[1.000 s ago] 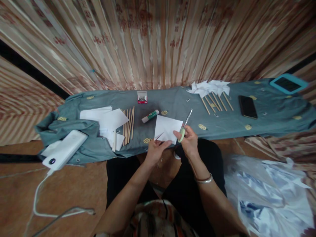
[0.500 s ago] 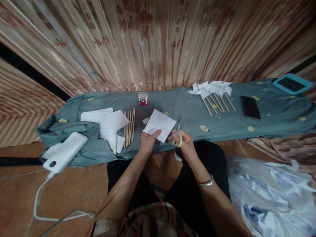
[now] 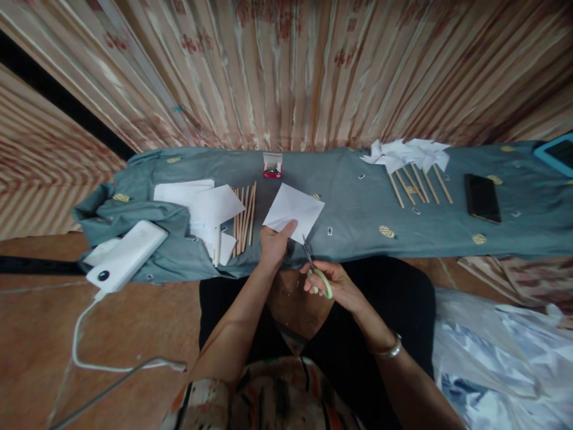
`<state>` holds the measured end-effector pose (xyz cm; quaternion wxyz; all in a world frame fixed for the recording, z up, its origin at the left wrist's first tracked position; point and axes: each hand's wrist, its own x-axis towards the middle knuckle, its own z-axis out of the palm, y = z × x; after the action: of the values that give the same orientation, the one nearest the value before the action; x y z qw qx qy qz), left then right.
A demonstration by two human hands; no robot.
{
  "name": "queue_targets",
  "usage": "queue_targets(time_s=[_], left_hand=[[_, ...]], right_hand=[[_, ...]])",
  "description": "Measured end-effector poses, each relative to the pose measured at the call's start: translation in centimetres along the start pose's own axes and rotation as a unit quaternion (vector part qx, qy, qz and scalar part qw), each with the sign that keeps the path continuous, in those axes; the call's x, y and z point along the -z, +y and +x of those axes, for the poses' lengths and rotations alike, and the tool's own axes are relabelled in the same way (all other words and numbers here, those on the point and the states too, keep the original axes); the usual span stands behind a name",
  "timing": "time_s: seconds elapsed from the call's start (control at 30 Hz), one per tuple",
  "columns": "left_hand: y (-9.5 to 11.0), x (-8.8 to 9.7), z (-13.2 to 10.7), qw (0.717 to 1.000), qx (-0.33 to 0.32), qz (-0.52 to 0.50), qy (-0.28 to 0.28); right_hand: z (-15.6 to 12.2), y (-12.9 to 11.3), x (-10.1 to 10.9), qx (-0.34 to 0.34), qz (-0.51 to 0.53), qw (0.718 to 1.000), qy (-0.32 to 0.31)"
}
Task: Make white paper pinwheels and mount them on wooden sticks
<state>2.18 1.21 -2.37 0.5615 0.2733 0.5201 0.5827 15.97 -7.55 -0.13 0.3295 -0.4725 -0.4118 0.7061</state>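
My left hand [image 3: 274,246] pinches the near corner of a white square of paper [image 3: 293,209], held over the front edge of the grey-blue cloth [image 3: 358,203]. My right hand [image 3: 333,285] grips green-handled scissors [image 3: 316,272], whose blades point up and left at the paper's lower corner. A bundle of wooden sticks [image 3: 244,216] lies just left of the paper. More white paper sheets [image 3: 197,206] lie further left.
A small red box [image 3: 272,166] sits at the cloth's back edge. Finished paper pinwheels on sticks [image 3: 414,164] lie right, with a black phone [image 3: 482,198] and a blue-cased tablet [image 3: 557,152] beyond. A white power bank [image 3: 128,254] with cable lies left. A plastic bag [image 3: 505,352] is on the floor at right.
My left hand turned the paper and shifted it left. My right hand dropped toward me and swung the scissor blades from pointing up-right to pointing up-left at the paper's lower corner.
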Motion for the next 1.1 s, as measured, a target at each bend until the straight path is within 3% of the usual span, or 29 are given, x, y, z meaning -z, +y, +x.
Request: queue_targets(time_s=[1.1], left_hand=[[-0.15,0.05,-0.27,1.000,0.005,0.015,-0.008]], right_hand=[[0.72,0.00,-0.03,0.006,-0.012,1.000,0.023]])
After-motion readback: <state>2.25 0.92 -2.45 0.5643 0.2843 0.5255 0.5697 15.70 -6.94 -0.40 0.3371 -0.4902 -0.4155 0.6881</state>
